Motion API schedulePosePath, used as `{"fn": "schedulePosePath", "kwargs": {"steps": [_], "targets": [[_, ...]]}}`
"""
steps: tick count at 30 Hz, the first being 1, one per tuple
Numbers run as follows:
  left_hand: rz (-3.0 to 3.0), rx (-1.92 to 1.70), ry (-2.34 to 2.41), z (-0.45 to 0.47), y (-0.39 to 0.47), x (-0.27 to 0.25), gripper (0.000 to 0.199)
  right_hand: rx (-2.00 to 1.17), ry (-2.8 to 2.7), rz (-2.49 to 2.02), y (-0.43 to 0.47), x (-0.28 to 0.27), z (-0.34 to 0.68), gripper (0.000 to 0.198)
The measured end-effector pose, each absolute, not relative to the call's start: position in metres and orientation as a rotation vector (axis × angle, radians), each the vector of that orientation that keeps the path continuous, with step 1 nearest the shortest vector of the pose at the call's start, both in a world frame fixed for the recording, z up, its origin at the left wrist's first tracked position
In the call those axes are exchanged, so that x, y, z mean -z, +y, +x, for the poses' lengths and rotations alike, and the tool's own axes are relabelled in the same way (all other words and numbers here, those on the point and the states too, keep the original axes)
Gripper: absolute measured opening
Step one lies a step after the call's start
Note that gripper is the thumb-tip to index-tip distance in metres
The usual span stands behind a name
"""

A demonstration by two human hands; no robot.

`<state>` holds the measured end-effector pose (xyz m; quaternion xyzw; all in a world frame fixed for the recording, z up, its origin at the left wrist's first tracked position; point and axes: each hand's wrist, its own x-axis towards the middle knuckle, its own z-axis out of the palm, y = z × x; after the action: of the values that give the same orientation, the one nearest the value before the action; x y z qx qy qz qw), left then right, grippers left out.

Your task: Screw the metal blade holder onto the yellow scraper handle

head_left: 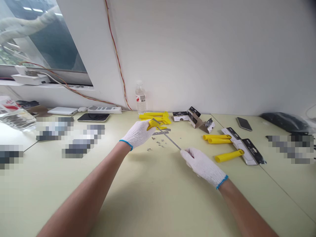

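Observation:
My left hand (pixel 137 134), in a white knit glove, is closed around a yellow plastic head piece (pixel 153 123). A long, thin grey metal strip (pixel 172 141) runs from that piece down to the right. Its lower end is pinched in the gloved fingers of my right hand (pixel 202 164). Whether the strip sits inside the yellow piece or only rests against it, I cannot tell. Flat grey metal blades (pixel 161 133) lie just beyond, beside several small screws and nuts (pixel 160 144). More yellow plastic parts (pixel 153 115) are piled behind my left hand.
Yellow tube handles (pixel 228 155) lie at right by black-and-white packaging cards (pixel 251 151). Folded cartons (pixel 194 117) and a water bottle (pixel 141 98) stand near the wall. A phone (pixel 93 117), a power strip (pixel 106 109) and another phone (pixel 244 123) lie farther out.

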<state>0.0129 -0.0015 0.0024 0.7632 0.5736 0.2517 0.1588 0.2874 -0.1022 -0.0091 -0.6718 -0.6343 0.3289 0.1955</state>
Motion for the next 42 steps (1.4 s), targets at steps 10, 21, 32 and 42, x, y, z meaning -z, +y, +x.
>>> {"fn": "schedulePosePath", "kwargs": {"steps": [10, 21, 32, 42], "targets": [[2.18, -0.722, 1.639, 0.013, -0.002, -0.004, 0.031, -0.959, -1.743, -1.911, -0.103, 0.008, 0.285, 0.042], [2.185, -0.731, 1.606, 0.011, 0.0, -0.001, 0.029, -0.955, -1.788, -1.965, -0.092, 0.013, 0.284, 0.038], [2.231, -0.68, 1.634, 0.006, 0.005, 0.006, 0.03, -0.712, -1.956, -2.014, -0.084, 0.03, 0.29, 0.046], [2.185, -0.658, 1.697, 0.005, 0.005, 0.005, 0.032, -0.708, -1.911, -2.041, -0.077, 0.014, 0.314, 0.03]]}}
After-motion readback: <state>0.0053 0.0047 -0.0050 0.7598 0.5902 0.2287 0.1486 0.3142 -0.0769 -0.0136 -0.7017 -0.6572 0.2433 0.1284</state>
